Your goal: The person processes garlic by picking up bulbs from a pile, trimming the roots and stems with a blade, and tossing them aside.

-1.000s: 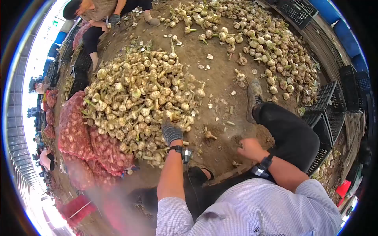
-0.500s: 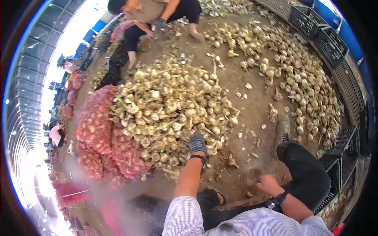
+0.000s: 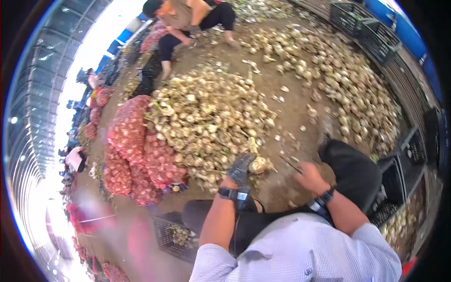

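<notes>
My left hand [image 3: 241,170], in a dark grey glove, is closed around a garlic bulb [image 3: 260,164] whose pale stem points up and away. To the right of it, my bare right hand [image 3: 311,177] grips a knife [image 3: 290,163], with its thin dark blade aimed at the garlic but apart from it. Just beyond my left hand rises a big garlic pile [image 3: 211,117] of bulbs with stems on. Part of the knife's handle is hidden in my fist.
Red mesh sacks [image 3: 129,127] full of garlic stand left of the pile. Trimmed-looking bulbs [image 3: 357,89] spread along the right. Black crates [image 3: 392,188] stand at my right, and another crate [image 3: 176,239] with some garlic at my left. A person [image 3: 188,23] sits beyond the pile.
My left hand has come back from the pile with a garlic bulb in it. My right hand has risen forward, bringing the knife nearer. The view has shifted a little.
</notes>
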`<action>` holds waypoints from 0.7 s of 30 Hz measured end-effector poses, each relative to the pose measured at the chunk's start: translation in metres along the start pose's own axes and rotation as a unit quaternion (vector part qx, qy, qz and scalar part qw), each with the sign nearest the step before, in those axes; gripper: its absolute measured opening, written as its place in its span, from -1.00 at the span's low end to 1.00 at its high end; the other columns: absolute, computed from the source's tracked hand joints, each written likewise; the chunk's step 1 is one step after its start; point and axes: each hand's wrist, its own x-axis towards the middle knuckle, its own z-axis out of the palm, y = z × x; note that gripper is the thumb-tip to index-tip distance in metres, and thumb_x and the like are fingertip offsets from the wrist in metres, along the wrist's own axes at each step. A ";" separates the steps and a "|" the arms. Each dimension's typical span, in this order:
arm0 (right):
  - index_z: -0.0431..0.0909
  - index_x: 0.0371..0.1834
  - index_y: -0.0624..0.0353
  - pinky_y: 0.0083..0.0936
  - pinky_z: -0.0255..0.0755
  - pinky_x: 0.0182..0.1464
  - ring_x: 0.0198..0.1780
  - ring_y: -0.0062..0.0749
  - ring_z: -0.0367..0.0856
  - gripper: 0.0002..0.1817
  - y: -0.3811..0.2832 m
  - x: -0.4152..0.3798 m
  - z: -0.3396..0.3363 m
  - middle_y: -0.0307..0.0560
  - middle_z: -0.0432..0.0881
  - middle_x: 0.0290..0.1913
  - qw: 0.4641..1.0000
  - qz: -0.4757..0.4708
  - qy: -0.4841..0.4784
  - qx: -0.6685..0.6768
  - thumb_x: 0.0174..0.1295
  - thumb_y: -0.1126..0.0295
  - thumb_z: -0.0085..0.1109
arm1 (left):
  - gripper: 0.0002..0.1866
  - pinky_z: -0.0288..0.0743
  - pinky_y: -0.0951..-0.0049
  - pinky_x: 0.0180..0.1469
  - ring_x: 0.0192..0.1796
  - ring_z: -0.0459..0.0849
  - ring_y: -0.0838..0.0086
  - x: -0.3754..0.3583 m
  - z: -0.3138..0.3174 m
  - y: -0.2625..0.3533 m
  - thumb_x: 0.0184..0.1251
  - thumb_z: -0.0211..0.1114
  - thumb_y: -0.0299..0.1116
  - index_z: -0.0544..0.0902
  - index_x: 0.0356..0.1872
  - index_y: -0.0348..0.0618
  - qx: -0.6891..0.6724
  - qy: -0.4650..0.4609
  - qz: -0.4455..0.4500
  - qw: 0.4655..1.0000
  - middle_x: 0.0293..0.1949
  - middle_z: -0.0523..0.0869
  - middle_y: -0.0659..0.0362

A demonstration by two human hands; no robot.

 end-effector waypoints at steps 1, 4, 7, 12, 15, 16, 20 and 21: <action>0.55 -0.35 0.35 -0.11 0.42 -0.18 -0.25 0.25 0.53 -0.72 -0.002 -0.002 -0.001 0.34 0.56 -0.35 1.000 -0.013 0.006 0.005 0.01 0.31 0.21 | -0.72 0.51 0.30 0.15 0.19 0.54 0.30 -0.010 0.006 0.010 0.42 0.09 -0.38 0.58 0.08 -0.20 0.073 -0.012 0.040 0.996 0.03 0.63 0.09; 0.56 -0.32 0.34 -0.13 0.43 -0.17 -0.24 0.22 0.54 -0.71 -0.032 -0.012 -0.013 0.29 0.58 -0.33 1.000 -0.028 -0.002 0.010 0.01 0.30 0.23 | -0.70 0.36 0.32 0.26 0.21 0.52 0.23 -0.029 0.030 0.008 0.38 0.11 -0.40 0.60 0.07 -0.23 0.153 -0.019 0.111 0.982 0.12 0.58 -0.03; 0.55 -0.30 0.33 -0.11 0.43 -0.14 -0.21 0.21 0.55 -0.68 -0.037 -0.015 -0.013 0.25 0.59 -0.29 0.998 -0.064 -0.020 -0.009 0.03 0.27 0.25 | -0.68 0.37 0.31 0.25 0.22 0.49 0.19 -0.049 0.051 0.018 0.36 0.14 -0.39 0.60 0.10 -0.18 0.020 -0.020 0.049 0.998 0.17 0.55 0.00; 0.59 -0.25 0.24 -0.17 0.44 -0.18 -0.24 0.11 0.56 -0.75 -0.040 -0.022 -0.009 0.14 0.58 -0.34 0.993 -0.114 -0.033 -0.027 0.02 0.35 0.27 | -0.68 0.41 0.31 0.19 0.14 0.53 0.22 -0.055 0.061 0.017 0.38 0.18 -0.35 0.59 0.10 -0.19 0.187 -0.081 0.184 0.962 0.14 0.57 0.03; 0.63 -0.30 0.23 -0.15 0.47 -0.17 -0.24 0.08 0.59 -0.76 -0.040 -0.024 -0.007 0.17 0.61 -0.35 0.992 -0.118 -0.014 -0.043 0.01 0.32 0.24 | -0.71 0.46 0.28 0.11 0.09 0.57 0.22 -0.056 0.063 0.034 0.36 0.19 -0.37 0.61 0.07 -0.17 -0.020 -0.084 0.022 0.996 0.09 0.60 0.01; 0.63 -0.38 0.23 -0.15 0.48 -0.17 -0.25 0.08 0.60 -0.79 -0.031 -0.020 -0.004 0.17 0.62 -0.38 0.990 -0.060 -0.056 -0.112 0.00 0.31 0.23 | -0.71 0.47 0.28 0.08 0.07 0.58 0.23 -0.057 0.061 0.042 0.35 0.21 -0.37 0.62 0.05 -0.18 -0.085 -0.065 -0.051 0.993 0.07 0.61 0.01; 0.65 -0.58 0.24 -0.12 0.54 -0.18 -0.32 0.06 0.66 -0.78 0.056 -0.011 0.013 0.20 0.64 -0.46 0.950 0.046 -0.125 -0.282 -0.06 0.29 0.20 | -0.71 0.54 0.33 -0.01 -0.01 0.63 0.34 -0.065 0.041 0.062 0.28 0.27 -0.38 0.62 -0.01 -0.26 -0.077 -0.003 0.015 0.997 -0.04 0.66 0.04; 0.66 -0.56 0.25 -0.12 0.53 -0.18 -0.32 0.08 0.65 -0.77 0.055 -0.011 0.010 0.19 0.65 -0.44 0.956 0.059 -0.112 -0.263 -0.06 0.28 0.20 | -0.70 0.56 0.34 -0.03 -0.03 0.64 0.37 -0.062 0.034 0.056 0.27 0.28 -0.38 0.61 -0.01 -0.29 -0.022 0.021 0.066 0.997 -0.07 0.67 0.05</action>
